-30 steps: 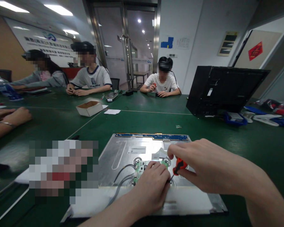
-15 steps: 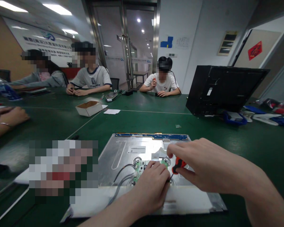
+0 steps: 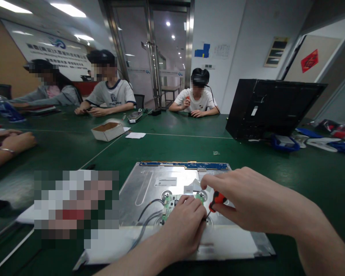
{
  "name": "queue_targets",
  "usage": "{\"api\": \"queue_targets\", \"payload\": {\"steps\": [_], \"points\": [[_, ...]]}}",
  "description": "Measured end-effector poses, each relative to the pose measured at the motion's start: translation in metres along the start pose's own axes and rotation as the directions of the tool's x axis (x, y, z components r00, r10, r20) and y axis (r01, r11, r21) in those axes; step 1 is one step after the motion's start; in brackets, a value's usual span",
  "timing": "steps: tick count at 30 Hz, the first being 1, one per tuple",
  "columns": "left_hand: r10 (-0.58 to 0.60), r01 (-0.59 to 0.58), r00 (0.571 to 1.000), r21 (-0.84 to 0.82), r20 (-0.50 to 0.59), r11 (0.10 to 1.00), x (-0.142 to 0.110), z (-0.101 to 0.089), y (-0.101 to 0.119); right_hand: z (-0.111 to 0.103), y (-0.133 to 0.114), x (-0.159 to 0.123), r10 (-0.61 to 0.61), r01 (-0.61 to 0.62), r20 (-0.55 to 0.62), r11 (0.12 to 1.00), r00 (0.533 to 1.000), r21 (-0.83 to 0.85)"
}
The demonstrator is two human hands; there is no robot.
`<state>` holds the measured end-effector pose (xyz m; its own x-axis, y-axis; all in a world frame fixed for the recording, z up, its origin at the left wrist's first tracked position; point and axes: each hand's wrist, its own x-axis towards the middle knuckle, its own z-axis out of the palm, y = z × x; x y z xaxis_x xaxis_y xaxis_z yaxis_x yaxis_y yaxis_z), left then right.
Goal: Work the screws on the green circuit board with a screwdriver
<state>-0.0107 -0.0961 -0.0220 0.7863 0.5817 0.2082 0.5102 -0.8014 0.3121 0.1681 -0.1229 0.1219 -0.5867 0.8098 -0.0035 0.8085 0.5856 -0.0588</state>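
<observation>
A silver display panel [image 3: 149, 184] lies back-side up on the green table, right in front of me. A small green circuit board [image 3: 170, 202] with grey cables sits on it. My left hand [image 3: 184, 226] rests curled on the panel, covering part of that board; what its fingers press is hidden. My right hand [image 3: 247, 199] is closed round a screwdriver with a red-orange handle [image 3: 217, 200], its tip pointing down at the panel beside my left fingers.
A black monitor housing [image 3: 270, 107] stands at the right, tools and blue items behind it. A small cardboard box [image 3: 107, 131] and paper lie mid-table. Three people sit across the table; another person's arm [image 3: 8, 147] rests at the left. A blurred patch lies left of the panel.
Almost nothing: my right hand with the screwdriver has shifted slightly up and left. The person opposite has raised a hand.
</observation>
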Motion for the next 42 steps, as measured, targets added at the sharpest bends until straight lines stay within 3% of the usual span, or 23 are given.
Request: {"api": "queue_targets", "payload": {"steps": [11,19,25,35,42], "points": [[-0.001,0.001,1.000,0.000,-0.016,1.000,0.0008,-0.0008,0.0011,0.0005,0.0018,0.0048,0.040,-0.041,-0.026,0.997,0.999,-0.061],[0.004,-0.003,1.000,0.008,-0.014,1.000,0.0013,0.0000,0.0008,-0.0033,-0.0013,0.0028,0.012,-0.012,0.009,1.000,1.000,0.008],[0.005,-0.005,1.000,-0.007,-0.014,1.000,0.0006,-0.0008,0.0010,-0.0035,0.0016,0.0056,0.074,-0.073,0.011,0.996,0.997,-0.060],[0.005,-0.005,1.000,0.006,-0.006,1.000,0.0017,-0.0036,0.0023,-0.0030,0.0008,0.0029,0.017,-0.017,-0.008,1.000,1.000,-0.016],[0.002,-0.003,1.000,-0.015,-0.007,1.000,0.0006,-0.0019,0.0020,-0.0016,0.0026,0.0063,0.040,-0.041,-0.006,0.998,0.999,-0.046]]}}
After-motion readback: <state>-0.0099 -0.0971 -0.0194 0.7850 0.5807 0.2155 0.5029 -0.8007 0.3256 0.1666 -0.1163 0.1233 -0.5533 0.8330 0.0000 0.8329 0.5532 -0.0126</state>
